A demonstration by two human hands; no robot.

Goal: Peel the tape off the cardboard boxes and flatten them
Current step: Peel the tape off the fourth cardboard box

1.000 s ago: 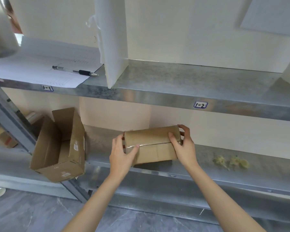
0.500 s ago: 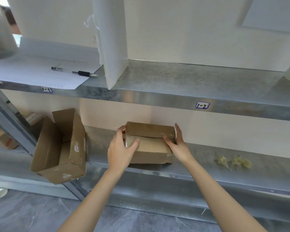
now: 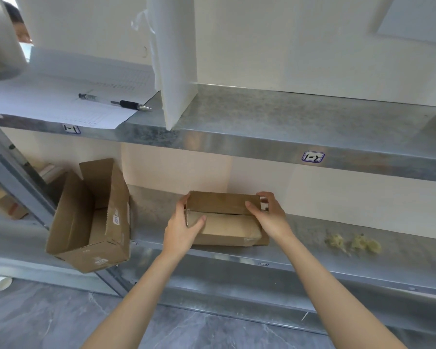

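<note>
Holding the small cardboard box (image 3: 227, 222) with both hands, head view only.

Left hand (image 3: 180, 231): wrapped round the box's left end, thumb across the near face, fingers behind the far corner. Right hand (image 3: 271, 219): thumb on the top panel, fingers curled round the far right corner. Both have a grip on it.

The box sits on the lower shelf (image 3: 378, 263). Its near bottom edge is just behind the shelf's front lip and its far side is near the back wall. The top panel stands higher than the near face. Glossy clear tape shows at the left end beside the left thumb.

Edges and room:
- Left: a stretch of shelf metal separates it from the open cardboard box (image 3: 93, 217), which is tilted and overhangs the shelf's left end, mouth up and towards the camera.
- Right: more shelf metal, then the yellowish scraps (image 3: 353, 244), well apart from the box.
- Above: the upper shelf (image 3: 275, 114) overhangs, with its front lip well above the knuckles.
- Below: grey stone floor (image 3: 61, 321).

Counts:
- Cardboard boxes: 2
- Hands: 2
- Shelf levels: 2
- Shelf labels: 2, one (image 3: 71, 128) on the left and one (image 3: 313, 156) on the right, both on the upper lip
- Pen (image 3: 115, 103): 1, lying on the paper sheets (image 3: 48, 96)
- Upright white panel (image 3: 178, 61): 1, standing on the upper shelf
- Scrap clumps: 2 or 3, cannot tell
- White cup (image 3: 0, 282): 1, on the floor at far left
</note>
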